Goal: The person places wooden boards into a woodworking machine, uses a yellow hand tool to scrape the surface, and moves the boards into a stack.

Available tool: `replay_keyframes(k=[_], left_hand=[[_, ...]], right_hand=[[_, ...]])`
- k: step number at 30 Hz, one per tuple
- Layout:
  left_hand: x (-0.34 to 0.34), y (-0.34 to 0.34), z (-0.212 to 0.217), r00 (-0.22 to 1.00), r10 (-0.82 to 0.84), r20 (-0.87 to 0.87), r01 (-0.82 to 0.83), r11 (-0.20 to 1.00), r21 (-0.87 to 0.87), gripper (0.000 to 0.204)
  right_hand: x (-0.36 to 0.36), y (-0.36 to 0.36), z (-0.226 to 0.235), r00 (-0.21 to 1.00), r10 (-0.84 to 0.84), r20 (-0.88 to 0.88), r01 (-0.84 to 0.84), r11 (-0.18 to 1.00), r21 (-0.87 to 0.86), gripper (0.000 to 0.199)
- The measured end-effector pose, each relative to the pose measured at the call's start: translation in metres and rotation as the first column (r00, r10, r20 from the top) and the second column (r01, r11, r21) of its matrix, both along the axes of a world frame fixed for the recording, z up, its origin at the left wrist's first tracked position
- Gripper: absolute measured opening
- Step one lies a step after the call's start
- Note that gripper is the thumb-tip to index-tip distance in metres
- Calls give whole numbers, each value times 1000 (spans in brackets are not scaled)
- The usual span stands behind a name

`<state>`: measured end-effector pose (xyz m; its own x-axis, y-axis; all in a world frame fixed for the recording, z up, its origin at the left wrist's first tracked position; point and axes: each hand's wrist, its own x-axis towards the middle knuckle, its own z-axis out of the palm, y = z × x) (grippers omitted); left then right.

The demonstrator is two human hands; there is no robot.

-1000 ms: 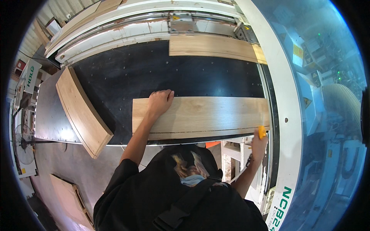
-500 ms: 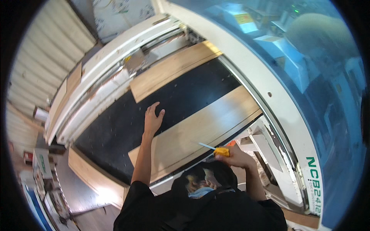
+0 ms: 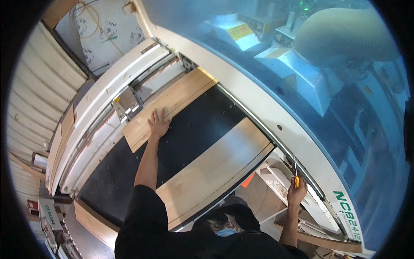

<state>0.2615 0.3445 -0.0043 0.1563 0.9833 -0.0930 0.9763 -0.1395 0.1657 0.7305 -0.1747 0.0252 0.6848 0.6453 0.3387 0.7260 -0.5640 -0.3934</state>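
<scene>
My left hand [image 3: 159,126] is open, fingers spread over the near edge of the far wooden board [image 3: 183,93]; it seems to touch the wood. That board lies on a black flat bed [image 3: 189,138]. A second, wider wooden board [image 3: 215,162] lies nearer me on the same bed. Out to the right, my right hand [image 3: 297,193] is closed around the yellow handle of a screwdriver [image 3: 296,181]. Its thin metal shaft points up, close beside a metal rail [image 3: 276,144]. Whether the tip touches anything I cannot tell.
A white machine frame [image 3: 258,103] with a blue see-through cover [image 3: 345,142] curves along the right. Another wooden board [image 3: 92,218] rests on a metal table at lower left. A white rail beam [image 3: 101,97] runs behind the bed. A ribbed hose [image 3: 349,36] shows behind the cover.
My left hand has moved from above the black bed onto the far board. My right hand has swung right with the screwdriver, whose shaft now points up. The view has shifted.
</scene>
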Motion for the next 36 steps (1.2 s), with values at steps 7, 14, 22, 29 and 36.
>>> replay_keyframes(k=[7,14,22,29,36], left_hand=[[-34,-83,6,998,-66,-19,65,995,-80,81],[-137,-179,18,967,-195,163,217,968,-129,76],[-286,-279,18,763,626,163,-614,780,-122,93],[-271,-309,24,637,613,466,-616,769,-170,87],[-271,-307,30,465,645,607,-697,689,-199,68]], right_hand=[[3,-16,-55,973,-130,-190,156,979,134,37],[-57,100,26,986,112,120,-157,861,485,32],[-138,312,38,647,760,-64,-733,643,221,36],[-129,472,-25,632,681,-370,-750,658,-70,83],[-152,494,-7,715,640,-281,-691,708,-146,65]])
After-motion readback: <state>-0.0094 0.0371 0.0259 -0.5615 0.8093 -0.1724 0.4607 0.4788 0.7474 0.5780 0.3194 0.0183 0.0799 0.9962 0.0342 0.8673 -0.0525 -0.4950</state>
